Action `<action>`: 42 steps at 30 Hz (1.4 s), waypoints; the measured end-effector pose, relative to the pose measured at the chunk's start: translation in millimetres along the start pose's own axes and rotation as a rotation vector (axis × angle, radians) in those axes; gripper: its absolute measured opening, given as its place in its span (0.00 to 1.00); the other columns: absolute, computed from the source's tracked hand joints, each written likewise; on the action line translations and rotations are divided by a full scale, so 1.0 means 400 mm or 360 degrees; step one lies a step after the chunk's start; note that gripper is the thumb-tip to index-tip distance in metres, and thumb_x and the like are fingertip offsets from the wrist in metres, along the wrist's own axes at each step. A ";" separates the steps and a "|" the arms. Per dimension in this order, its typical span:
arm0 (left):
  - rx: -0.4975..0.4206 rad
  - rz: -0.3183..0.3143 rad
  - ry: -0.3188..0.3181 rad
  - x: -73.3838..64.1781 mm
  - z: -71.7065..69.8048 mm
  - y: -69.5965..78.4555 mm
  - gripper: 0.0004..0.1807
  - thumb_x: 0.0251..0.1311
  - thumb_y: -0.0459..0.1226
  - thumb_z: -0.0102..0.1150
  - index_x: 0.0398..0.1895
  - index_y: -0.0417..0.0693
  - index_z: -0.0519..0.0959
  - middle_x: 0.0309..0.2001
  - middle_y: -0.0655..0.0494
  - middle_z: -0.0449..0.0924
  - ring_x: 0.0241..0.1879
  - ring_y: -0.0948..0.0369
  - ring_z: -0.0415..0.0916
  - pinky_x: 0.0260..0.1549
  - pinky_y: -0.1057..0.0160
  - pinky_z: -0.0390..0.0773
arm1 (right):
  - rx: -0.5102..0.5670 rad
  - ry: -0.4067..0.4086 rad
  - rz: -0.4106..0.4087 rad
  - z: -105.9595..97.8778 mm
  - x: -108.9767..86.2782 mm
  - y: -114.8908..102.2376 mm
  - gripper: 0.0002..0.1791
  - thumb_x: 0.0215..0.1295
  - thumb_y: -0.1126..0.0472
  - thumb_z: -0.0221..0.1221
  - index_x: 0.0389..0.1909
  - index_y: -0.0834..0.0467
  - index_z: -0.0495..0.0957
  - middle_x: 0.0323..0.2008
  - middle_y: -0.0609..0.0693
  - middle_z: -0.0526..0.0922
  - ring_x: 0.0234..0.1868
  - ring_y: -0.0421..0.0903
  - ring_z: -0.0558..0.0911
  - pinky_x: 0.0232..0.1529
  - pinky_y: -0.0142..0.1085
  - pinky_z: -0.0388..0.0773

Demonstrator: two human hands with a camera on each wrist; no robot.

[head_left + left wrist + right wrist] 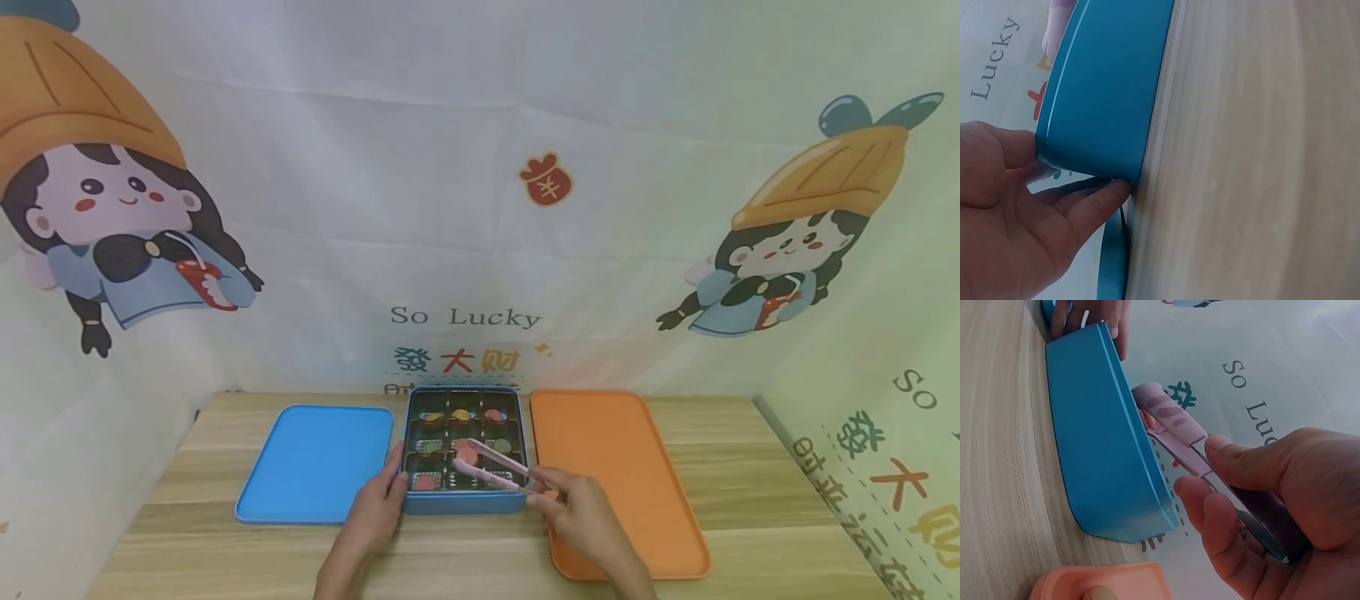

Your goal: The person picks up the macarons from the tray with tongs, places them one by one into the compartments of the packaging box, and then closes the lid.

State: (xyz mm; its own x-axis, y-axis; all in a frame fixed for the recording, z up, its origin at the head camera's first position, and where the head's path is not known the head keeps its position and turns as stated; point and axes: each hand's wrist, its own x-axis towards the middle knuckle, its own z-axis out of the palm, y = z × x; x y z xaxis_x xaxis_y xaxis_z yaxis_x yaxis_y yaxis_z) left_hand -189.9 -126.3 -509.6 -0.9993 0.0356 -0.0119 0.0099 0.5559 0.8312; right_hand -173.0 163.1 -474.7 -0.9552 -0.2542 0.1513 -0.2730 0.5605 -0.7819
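A blue box [465, 502] with a dark divided insert stands in the middle of the table, holding small round pieces in several compartments. My left hand [375, 507] holds its front left corner, the thumb [1019, 147] at the rim and the other fingers against the side. With my right hand [583, 514] I grip a pair of pink tongs [489, 476] by the handles, to the right of the box. Between the tong tips, over the middle of the insert, is a pink round piece [466, 452]. Whether it touches the insert is unclear.
Left of the box lies a blue tray or lid [318, 462]. On its right is an orange tray [630, 475], partly under my right hand, with a small round brownish piece [1099, 593] on it. A printed cloth [450, 208] hangs behind the wooden table [750, 492].
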 end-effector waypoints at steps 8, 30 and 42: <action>-0.0002 -0.0003 -0.0009 -0.002 -0.001 0.002 0.29 0.77 0.36 0.39 0.77 0.39 0.53 0.71 0.33 0.62 0.69 0.35 0.60 0.66 0.37 0.64 | -0.0015 -0.0026 -0.0002 0.002 0.000 0.001 0.21 0.64 0.62 0.65 0.56 0.64 0.80 0.33 0.49 0.84 0.16 0.32 0.75 0.14 0.28 0.71; -0.0015 -0.0018 -0.0017 -0.002 -0.003 0.003 0.29 0.77 0.37 0.39 0.77 0.40 0.53 0.71 0.33 0.61 0.70 0.36 0.59 0.66 0.37 0.64 | -0.0024 -0.0113 -0.0003 0.003 -0.001 0.010 0.21 0.65 0.63 0.63 0.58 0.67 0.78 0.35 0.49 0.84 0.16 0.34 0.76 0.13 0.24 0.68; -0.0010 -0.0032 -0.0009 -0.001 -0.001 0.001 0.29 0.77 0.38 0.39 0.78 0.41 0.53 0.71 0.34 0.61 0.70 0.36 0.59 0.66 0.37 0.64 | -0.0016 -0.0117 0.0016 0.005 0.000 0.009 0.21 0.65 0.63 0.64 0.57 0.67 0.78 0.33 0.49 0.85 0.15 0.34 0.75 0.13 0.24 0.68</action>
State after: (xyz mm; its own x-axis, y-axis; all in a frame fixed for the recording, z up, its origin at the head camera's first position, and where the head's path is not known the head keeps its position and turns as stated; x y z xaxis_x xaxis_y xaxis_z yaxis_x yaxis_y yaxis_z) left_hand -189.4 -126.4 -509.2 -0.9991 0.0290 -0.0316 -0.0104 0.5512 0.8343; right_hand -173.5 163.5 -478.7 -0.9470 -0.3057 0.0986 -0.2651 0.5708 -0.7771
